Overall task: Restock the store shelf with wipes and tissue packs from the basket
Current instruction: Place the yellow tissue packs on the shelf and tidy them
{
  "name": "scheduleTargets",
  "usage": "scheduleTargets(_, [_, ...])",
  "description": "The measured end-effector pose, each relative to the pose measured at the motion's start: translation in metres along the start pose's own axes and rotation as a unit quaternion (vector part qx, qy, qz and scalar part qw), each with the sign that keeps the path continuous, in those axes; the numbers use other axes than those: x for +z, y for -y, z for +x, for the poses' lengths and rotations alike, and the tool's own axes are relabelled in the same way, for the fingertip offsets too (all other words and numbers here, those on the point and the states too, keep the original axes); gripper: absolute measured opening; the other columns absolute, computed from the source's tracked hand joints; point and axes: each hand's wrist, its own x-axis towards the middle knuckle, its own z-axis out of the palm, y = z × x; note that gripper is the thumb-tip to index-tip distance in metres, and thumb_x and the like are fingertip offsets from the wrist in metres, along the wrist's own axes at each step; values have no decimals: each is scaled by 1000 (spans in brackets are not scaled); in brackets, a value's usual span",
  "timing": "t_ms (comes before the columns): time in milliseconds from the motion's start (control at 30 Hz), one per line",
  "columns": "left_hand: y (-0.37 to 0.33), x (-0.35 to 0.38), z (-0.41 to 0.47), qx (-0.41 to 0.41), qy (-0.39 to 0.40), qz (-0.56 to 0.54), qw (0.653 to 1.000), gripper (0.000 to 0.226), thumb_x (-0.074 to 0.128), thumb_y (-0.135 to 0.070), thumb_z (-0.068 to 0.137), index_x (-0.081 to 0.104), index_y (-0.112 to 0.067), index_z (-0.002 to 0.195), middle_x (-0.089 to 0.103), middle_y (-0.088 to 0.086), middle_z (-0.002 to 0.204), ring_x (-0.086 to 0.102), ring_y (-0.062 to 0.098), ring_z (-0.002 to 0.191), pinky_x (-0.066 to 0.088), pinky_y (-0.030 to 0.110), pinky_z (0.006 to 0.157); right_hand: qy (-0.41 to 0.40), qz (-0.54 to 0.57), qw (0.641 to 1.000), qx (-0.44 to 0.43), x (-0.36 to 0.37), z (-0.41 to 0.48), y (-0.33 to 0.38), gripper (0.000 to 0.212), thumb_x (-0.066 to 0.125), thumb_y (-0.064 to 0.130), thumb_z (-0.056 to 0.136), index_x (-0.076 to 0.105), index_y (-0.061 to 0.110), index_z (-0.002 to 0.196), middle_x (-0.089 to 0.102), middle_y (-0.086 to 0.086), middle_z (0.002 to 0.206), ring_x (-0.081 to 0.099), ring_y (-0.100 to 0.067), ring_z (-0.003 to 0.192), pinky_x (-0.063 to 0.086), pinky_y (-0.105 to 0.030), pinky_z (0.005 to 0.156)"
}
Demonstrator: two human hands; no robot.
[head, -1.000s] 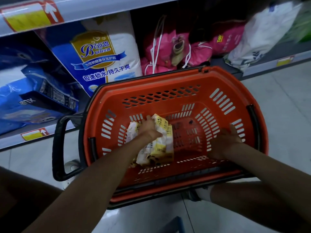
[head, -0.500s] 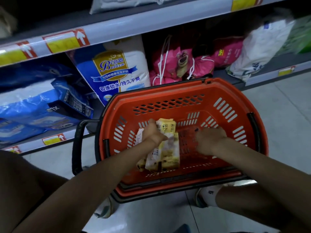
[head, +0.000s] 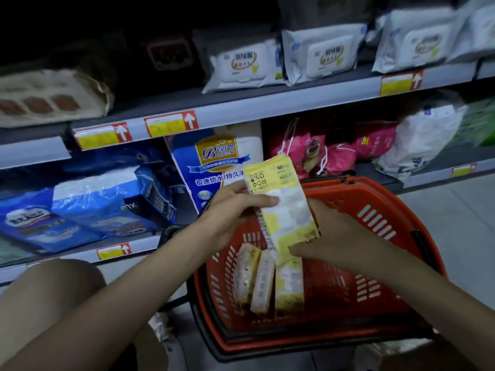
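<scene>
The yellow pack, long axis nearly upright, is gripped by left hand and right hand over the basket; the shelf lies above, seemingly nearer the right.

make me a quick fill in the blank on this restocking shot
1. The left hand and the right hand grip one ____ and white pack.
2. ____ loose packs lie in the basket below it.
3. The white wipes sit on the shelf ____ the pink bags.
Missing words: yellow; three; above.
</scene>
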Motion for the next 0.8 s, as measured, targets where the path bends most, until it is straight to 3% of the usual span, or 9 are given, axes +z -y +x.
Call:
scheduleTargets(133, [-5, -1, -8, 21, -26, -62, 997, 38, 80, -8, 83, 72, -9, 121, 79, 5, 114, 74, 26, 110, 56, 41, 100, -44, 103, 993, -48, 1, -2, -3, 87, 87, 40, 77, 33, 59, 143, 60, 33, 123, 66, 4, 105, 57, -28, 89])
scheduleTargets(333, [-7, -3, -1, 24, -46, -214, 975, 37, 76, -7, 86, 68, -6, 122, 78, 7, 115, 72, 26, 115, 61, 34, 94, -107, 253, 961, 18, -10, 15, -9, 63, 93, 28, 68, 63, 32, 124, 75, 11, 112, 73, -6, 98, 60, -36, 87])
scheduleTargets(400, [-9, -1, 3, 20, -41, -265, 963, 30, 75, -7, 87, 68, -7, 116, 77, 8, 111, 72, 26, 116, 61, 33, 94, -98, 367, 924, 46, -14, 19, -10, 67, 93, 23, 64, 63, 24, 123, 76, 2, 114, 74, -15, 103, 61, -42, 90])
scheduleTargets(500, [-8, 4, 4, 16, -14, -326, 945, 36, 74, -8, 81, 68, -8, 117, 78, 9, 110, 76, 22, 103, 62, 33, 92, -62, 551, 831, 37, -19, 23, -5, 73, 86, 9, 66, 58, 12, 133, 76, -8, 117, 75, -26, 106, 62, -42, 89])
scheduleTargets(700, [-13, 3, 7, 32, -47, -267, 962, 56, 78, -25, 78, 64, -18, 132, 78, 1, 116, 75, 18, 107, 58, 35, 90, -137, 578, 805, -1, -23, 28, -3, 60, 84, 15, 67, 66, 11, 125, 77, -6, 115, 74, -22, 107, 57, -36, 91])
scheduleTargets(800, [-12, -3, 10, 27, -77, -219, 972, 44, 69, -49, 91, 66, -26, 128, 78, 2, 118, 74, 19, 111, 54, 39, 92, -192, 580, 791, -23, -34, 29, -3, 59, 84, 19, 66, 68, 13, 123, 78, -3, 115, 74, -18, 107, 56, -37, 95])
